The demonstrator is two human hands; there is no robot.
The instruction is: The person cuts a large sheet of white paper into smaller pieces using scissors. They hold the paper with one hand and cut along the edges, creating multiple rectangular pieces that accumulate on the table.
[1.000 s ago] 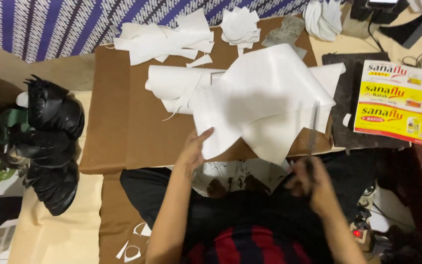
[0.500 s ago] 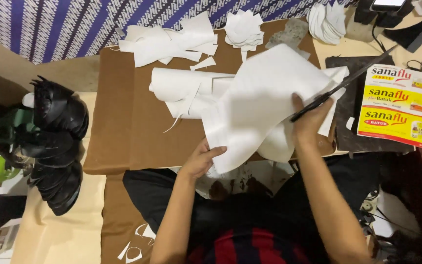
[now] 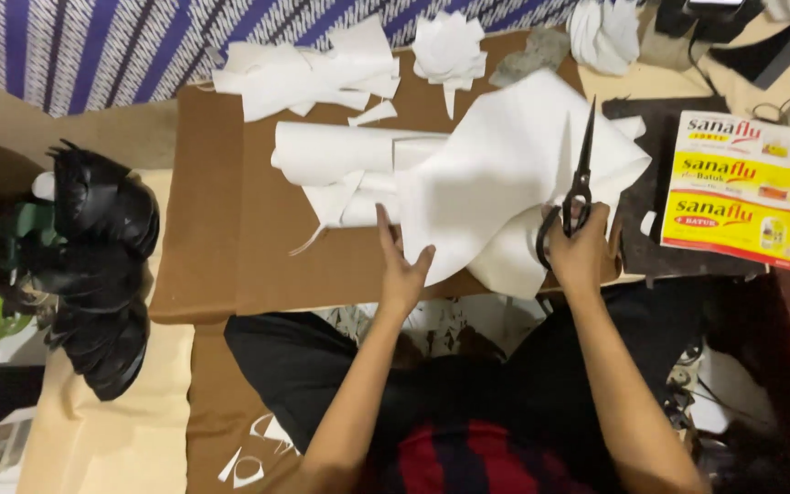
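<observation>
The work surface is a brown board (image 3: pixel 258 238) laid across the person's lap, with a striped blue and white cloth (image 3: pixel 93 46) beyond it and a pile of black pieces (image 3: pixel 93 265) off to the left. White offcuts (image 3: pixel 313 69) lie along the far edge, and a yellow and white carton (image 3: pixel 733 187) sits at the right.

I note the large white sheet (image 3: pixel 505 174) lying on the board, partly lifted and folded over a rolled white piece (image 3: pixel 340 151). The left hand (image 3: pixel 401 265) lies flat and open at the sheet's near left edge, fingers spread, pinning it rather than gripping it. The right hand (image 3: pixel 582 247) is closed through the handles of the black scissors (image 3: pixel 580 183), blades together and pointing away over the sheet.

My judgement: this is the positioning step ahead of a cut. The next move calls for opening the blades, setting them on the sheet's edge, and keeping the sheet taut under the flat hand.
</observation>
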